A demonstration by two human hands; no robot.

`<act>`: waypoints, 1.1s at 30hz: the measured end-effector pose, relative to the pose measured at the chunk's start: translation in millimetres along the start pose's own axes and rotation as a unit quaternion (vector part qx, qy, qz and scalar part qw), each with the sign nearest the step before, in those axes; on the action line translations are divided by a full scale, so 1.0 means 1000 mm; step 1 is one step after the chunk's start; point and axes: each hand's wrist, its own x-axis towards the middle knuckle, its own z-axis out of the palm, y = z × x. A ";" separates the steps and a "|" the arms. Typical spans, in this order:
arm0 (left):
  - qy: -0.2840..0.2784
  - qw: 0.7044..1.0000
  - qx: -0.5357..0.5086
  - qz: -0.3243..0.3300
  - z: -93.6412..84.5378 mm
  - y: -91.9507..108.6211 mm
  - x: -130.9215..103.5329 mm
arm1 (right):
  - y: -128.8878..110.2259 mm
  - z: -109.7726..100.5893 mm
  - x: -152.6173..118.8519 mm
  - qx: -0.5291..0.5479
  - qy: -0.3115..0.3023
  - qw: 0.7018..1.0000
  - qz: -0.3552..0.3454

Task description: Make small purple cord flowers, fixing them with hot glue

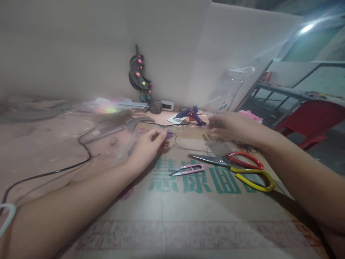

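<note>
My left hand (151, 144) is closed in a pinch over the cardboard sheet (172, 208). At its fingertips is a small purple piece (169, 135), perhaps a flower shape; a thin dark cord (185, 147) trails rightward near it. My right hand (226, 126) reaches out beside the handle of a blue glue gun (192, 113), apart from it; its fingers are bent and smeared, so what they hold is not clear. Pink thread snips (188, 169) lie between my arms. Right of them rest large scissors (212, 160) with red and yellow handles.
A dark crescent ornament with coloured beads (138, 73) is against the white back panel. Below it stands a small digital display (167, 105). A clear bottle (231, 88) stands back right. A black cable (88, 154) crosses the left side. A red chair (312, 122) is beyond.
</note>
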 end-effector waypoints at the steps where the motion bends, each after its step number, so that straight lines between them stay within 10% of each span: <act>1: -0.014 0.999 0.027 0.011 0.001 0.001 -0.002 | -0.010 -0.002 -0.002 -0.002 0.022 1.000 0.007; 5: -0.078 0.990 0.112 0.028 0.004 0.007 -0.011 | -0.063 -0.001 -0.014 0.105 0.125 0.987 0.013; 9: -0.104 0.978 0.169 0.072 0.003 0.008 -0.014 | -0.092 0.024 -0.024 0.216 0.072 0.972 -0.063; 28: -0.149 0.980 0.109 0.071 0.001 -0.002 -0.009 | -0.086 0.070 -0.023 0.383 -0.031 0.920 0.071; 33: -0.064 0.995 0.048 0.053 0.002 0.001 -0.006 | -0.083 0.074 -0.023 0.405 -0.038 0.909 0.086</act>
